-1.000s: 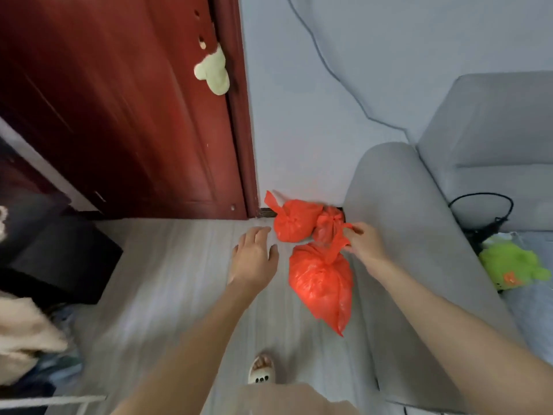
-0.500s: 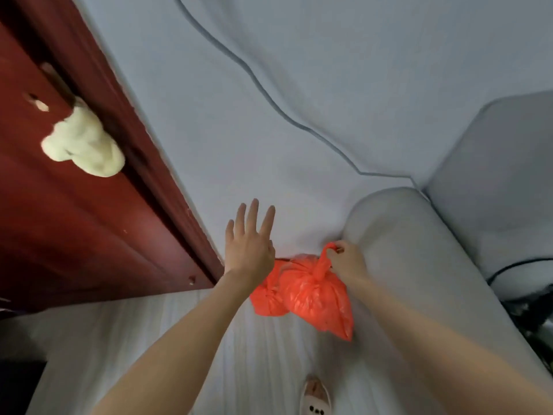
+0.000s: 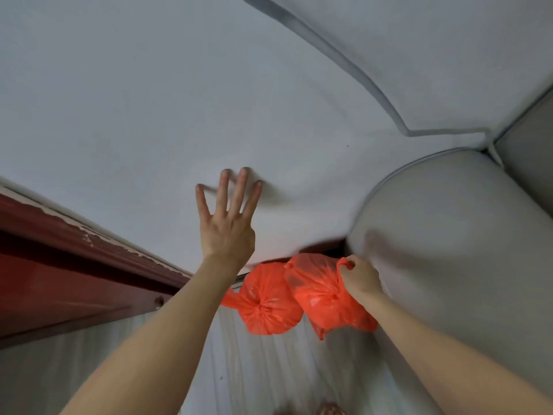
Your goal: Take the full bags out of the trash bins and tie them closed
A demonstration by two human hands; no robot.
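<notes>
Hands: left hand [image 3: 227, 232] spread flat on wall [image 3: 149, 100], right hand [image 3: 360, 278] gripping orange bag [image 3: 323, 298] handle.

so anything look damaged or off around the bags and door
The door frame has paint flaking off along its edge beside the wall. Nothing spilled: both red bags look tied, one on the floor, the other gripped by the right hand. The left hand is spread flat against the wall.
</notes>
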